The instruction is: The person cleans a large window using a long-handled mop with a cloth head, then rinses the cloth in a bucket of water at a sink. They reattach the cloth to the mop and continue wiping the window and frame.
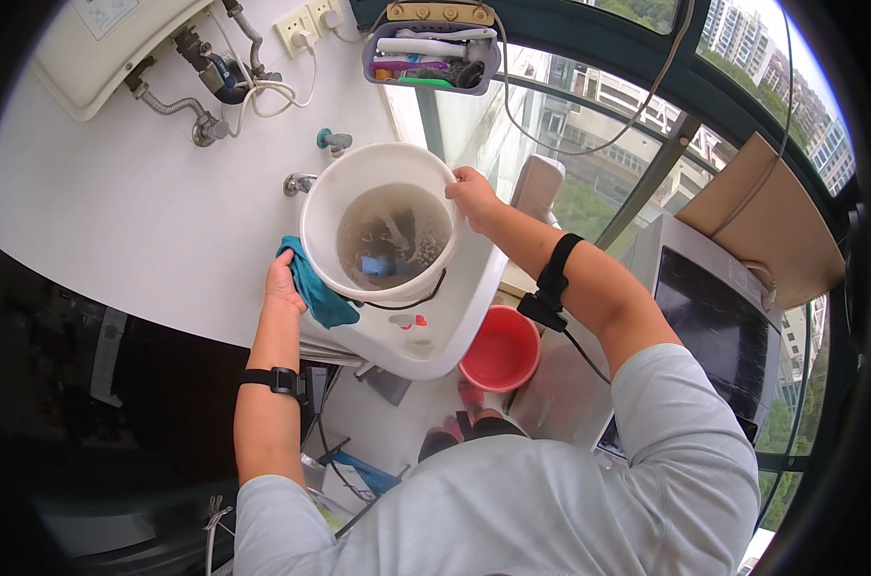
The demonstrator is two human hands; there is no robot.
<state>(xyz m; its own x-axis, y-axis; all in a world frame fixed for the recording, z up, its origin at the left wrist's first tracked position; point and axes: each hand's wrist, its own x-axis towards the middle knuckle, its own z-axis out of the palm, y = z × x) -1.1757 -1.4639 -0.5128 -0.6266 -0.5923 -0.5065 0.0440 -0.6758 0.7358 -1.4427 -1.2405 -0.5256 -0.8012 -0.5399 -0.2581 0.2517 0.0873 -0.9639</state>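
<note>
A white plastic bucket [326,194] stands over the white sink [471,317], with murky water [378,216] inside. A light-blue object [378,266] and some dark and pale matter show in the water. My right hand [474,199] grips the bucket's rim at its upper right. With my left hand [286,286] I hold a teal cloth [320,295] against the bucket's lower left side; the fingers are partly hidden by the cloth. The bucket's thin dark handle [417,301] hangs down on the near side. What supports the bucket's underside is hidden.
Behind the bucket are a chrome tap [300,184] and a valve [335,140] on the wall. A purple basket [432,83] of brushes hangs above. A red basin [504,349] is below the sink's right edge. A washing machine [720,288] stands at right, beside windows.
</note>
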